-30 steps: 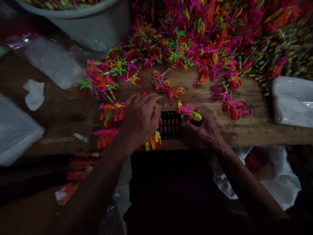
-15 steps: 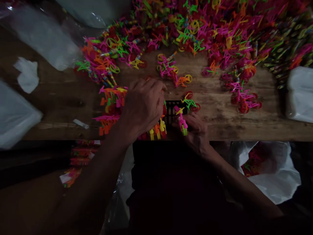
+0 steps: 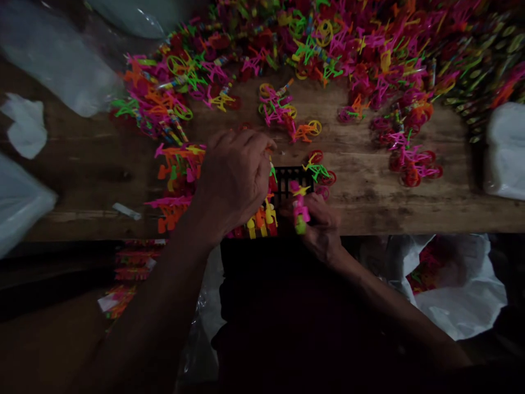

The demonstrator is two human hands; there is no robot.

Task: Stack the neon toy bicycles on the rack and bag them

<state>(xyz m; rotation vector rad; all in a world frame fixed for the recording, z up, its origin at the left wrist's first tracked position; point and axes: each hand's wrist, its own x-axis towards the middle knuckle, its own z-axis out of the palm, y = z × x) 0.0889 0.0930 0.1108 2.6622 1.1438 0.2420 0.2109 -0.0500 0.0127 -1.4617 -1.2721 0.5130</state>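
Note:
My right hand (image 3: 322, 221) is closed on a small pink toy bicycle (image 3: 301, 208) with yellow handlebars and a green part at its lower end. It holds the toy at the right side of a black slotted rack (image 3: 292, 183) by the table's front edge. My left hand (image 3: 240, 175) arches over the rack's left part with curled fingers; their tips, and anything between them, are hidden. Below that hand, yellow and orange toy bicycles (image 3: 260, 218) stand side by side in the rack. A green and yellow toy bicycle (image 3: 318, 168) lies just behind my right hand.
A large heap of colourful toy bicycles (image 3: 320, 44) covers the back of the wooden table (image 3: 361, 180). Upright toys (image 3: 174, 213) stand left of my left hand. White plastic bags (image 3: 508, 150) lie at both sides. An open white bag (image 3: 463, 312) with toys hangs below right.
My right hand has moved slightly left and toward me with the pink toy bicycle, which is now more upright. My left hand stays over the rack. The camera view has shifted a little.

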